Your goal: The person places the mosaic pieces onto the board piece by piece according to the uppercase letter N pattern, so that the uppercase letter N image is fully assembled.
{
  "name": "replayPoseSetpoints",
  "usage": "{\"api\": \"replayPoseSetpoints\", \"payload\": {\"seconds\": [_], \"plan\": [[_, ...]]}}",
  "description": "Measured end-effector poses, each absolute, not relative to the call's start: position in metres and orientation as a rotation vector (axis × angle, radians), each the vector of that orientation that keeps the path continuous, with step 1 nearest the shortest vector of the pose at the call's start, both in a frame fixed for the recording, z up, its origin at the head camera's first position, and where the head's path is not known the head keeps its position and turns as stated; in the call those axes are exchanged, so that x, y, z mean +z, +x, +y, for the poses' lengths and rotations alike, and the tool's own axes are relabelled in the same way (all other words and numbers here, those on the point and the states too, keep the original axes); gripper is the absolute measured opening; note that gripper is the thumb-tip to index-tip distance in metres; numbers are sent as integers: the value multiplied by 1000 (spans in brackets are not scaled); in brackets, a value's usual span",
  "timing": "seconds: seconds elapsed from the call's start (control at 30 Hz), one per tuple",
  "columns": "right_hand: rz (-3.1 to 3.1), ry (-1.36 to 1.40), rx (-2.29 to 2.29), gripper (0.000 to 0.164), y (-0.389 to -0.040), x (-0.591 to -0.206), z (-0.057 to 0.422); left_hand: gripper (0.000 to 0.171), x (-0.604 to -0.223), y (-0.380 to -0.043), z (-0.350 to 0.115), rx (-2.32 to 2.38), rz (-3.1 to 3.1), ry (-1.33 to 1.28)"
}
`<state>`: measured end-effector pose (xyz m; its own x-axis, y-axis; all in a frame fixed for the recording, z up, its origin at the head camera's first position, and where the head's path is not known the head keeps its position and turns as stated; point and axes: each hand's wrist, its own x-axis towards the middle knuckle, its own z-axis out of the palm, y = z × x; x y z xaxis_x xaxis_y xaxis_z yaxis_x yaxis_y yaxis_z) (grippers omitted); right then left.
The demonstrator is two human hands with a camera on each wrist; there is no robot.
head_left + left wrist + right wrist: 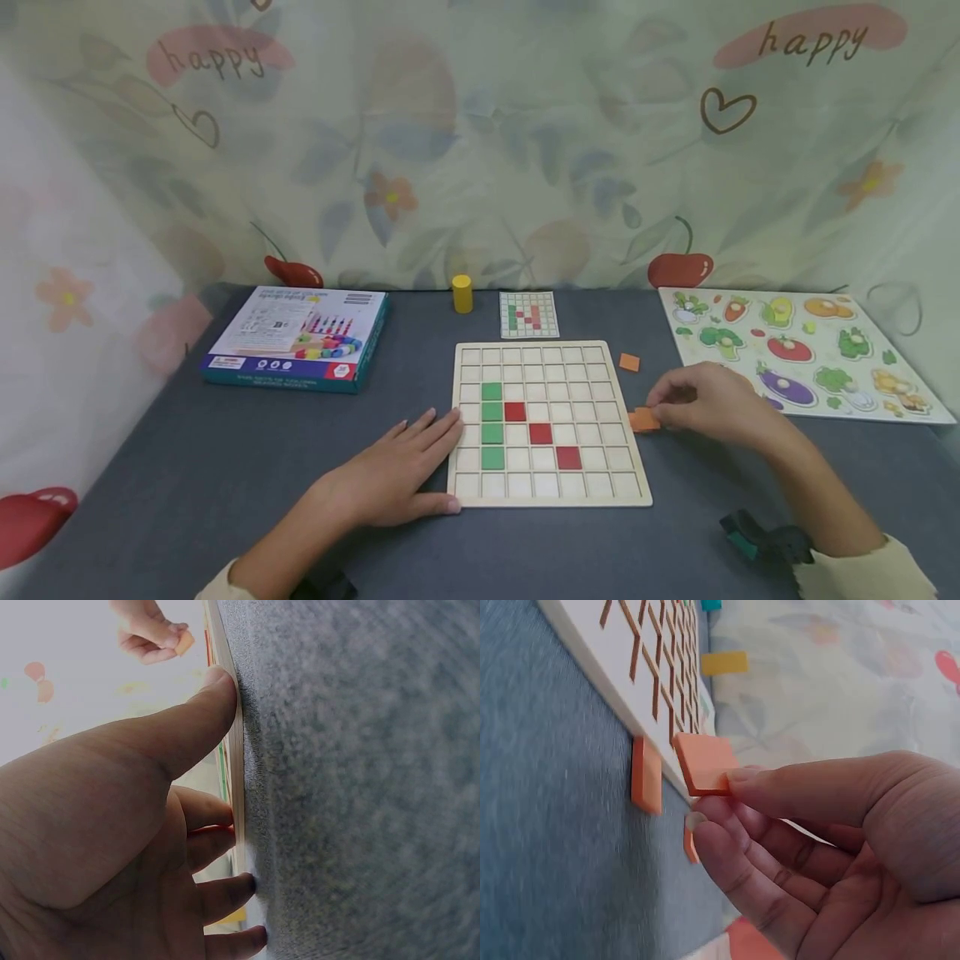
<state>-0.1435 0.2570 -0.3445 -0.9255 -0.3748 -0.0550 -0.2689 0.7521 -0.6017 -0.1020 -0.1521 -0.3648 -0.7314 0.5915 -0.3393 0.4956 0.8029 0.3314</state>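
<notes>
My right hand (pixel 708 404) pinches an orange square tile (pixel 705 761) between thumb and fingers, just off the right edge of the wooden grid board (pixel 525 494). Below the held tile, a second orange tile (pixel 646 776) lies on the cloth beside the board. Farther back is a third orange tile (pixel 629 362). My left hand (pixel 393 471) lies with fingers extended against the board's left edge, its thumb touching near the lower left corner. Green tiles (pixel 492 433) form a column on the board, and red tiles (pixel 541 433) run diagonally down to the right.
A small pattern card (pixel 529 315) lies behind the board, with a yellow cylinder (pixel 462 294) to its left. At the back left sits a boxed set (pixel 296 337). A vegetable picture board (pixel 810 350) lies right, behind my right hand. A patterned curtain (pixel 480 150) hangs behind.
</notes>
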Motion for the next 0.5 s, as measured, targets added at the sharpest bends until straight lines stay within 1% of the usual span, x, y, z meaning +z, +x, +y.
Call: {"api": "replayPoseSetpoints", "payload": {"seconds": [0.5], "plan": [[2751,-573,-1017,4,-151,-349,217,96,-365,-102,-152,286,2563,813]]}}
